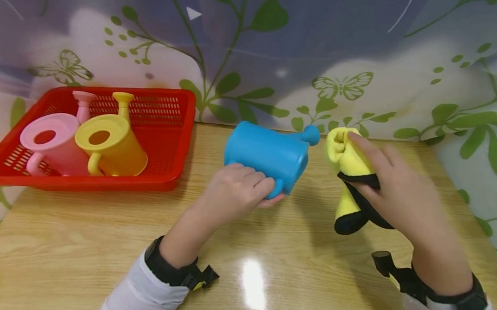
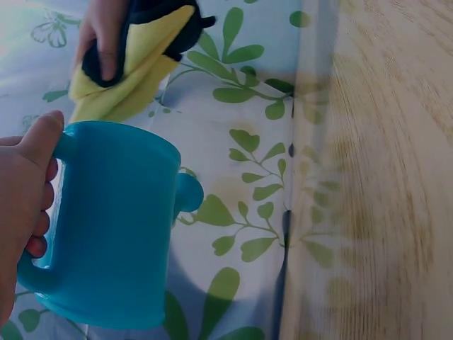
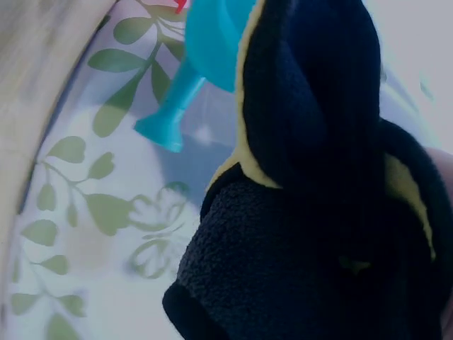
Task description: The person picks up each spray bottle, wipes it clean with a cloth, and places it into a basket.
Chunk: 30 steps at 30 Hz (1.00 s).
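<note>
Wood-grain desk (image 1: 103, 241) meets a leaf-and-butterfly curtain (image 1: 277, 59) at its far edge. Above the middle, the left hand (image 1: 238, 187) curls round the handle of a blue toy watering can (image 1: 269, 153), tipped sideways, spout right. Just beside the spout, the right hand (image 1: 397, 189) clutches a yellow-and-black cloth (image 1: 347, 178). Bare desk lies nearer; a red basket (image 1: 164, 179) with pink (image 1: 53, 142) and yellow (image 1: 115, 144) cans sits far left
</note>
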{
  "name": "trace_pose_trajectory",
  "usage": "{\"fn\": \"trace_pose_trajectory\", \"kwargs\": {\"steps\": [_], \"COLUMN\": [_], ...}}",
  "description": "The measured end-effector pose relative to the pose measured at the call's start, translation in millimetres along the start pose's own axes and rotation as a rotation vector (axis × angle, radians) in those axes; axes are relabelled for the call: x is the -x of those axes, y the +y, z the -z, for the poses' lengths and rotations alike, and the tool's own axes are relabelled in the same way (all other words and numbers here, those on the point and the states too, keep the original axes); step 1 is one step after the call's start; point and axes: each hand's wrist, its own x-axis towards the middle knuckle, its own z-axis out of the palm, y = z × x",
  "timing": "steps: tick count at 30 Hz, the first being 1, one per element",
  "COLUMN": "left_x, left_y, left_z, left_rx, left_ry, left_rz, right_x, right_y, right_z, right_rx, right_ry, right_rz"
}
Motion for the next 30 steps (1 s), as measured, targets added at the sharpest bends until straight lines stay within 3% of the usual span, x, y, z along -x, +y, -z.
{"fn": "trace_pose_trajectory", "kwargs": {"steps": [6,13,17,25,30], "left_x": [0.3,1.0,1.0,1.6,-1.4], "left_y": [2.7,2.5,1.7,3.7,6.1], "left_z": [-1.9,-3.3,-3.6,-4.8,-7.5], "left_rx": [0.003,-0.003,-0.002,-0.008,0.002], "left_ry": [-0.009,-0.031,-0.044,-0.043,-0.024], "left_rz": [0.007,0.011,0.017,0.024,-0.022], "right_x": [-14.2,-26.0,-27.7,-32.8,-35.8], "right_y": [-15,-40,-48,-63,-69], "right_z": [26,40,39,41,41], "right_rx": [0.115,0.238,0.317,0.444,0.484], "right_ry": [0.054,-0.035,-0.02,-0.112,-0.197], "right_rz": [0.222,0.382,0.485,0.517,0.488]}}
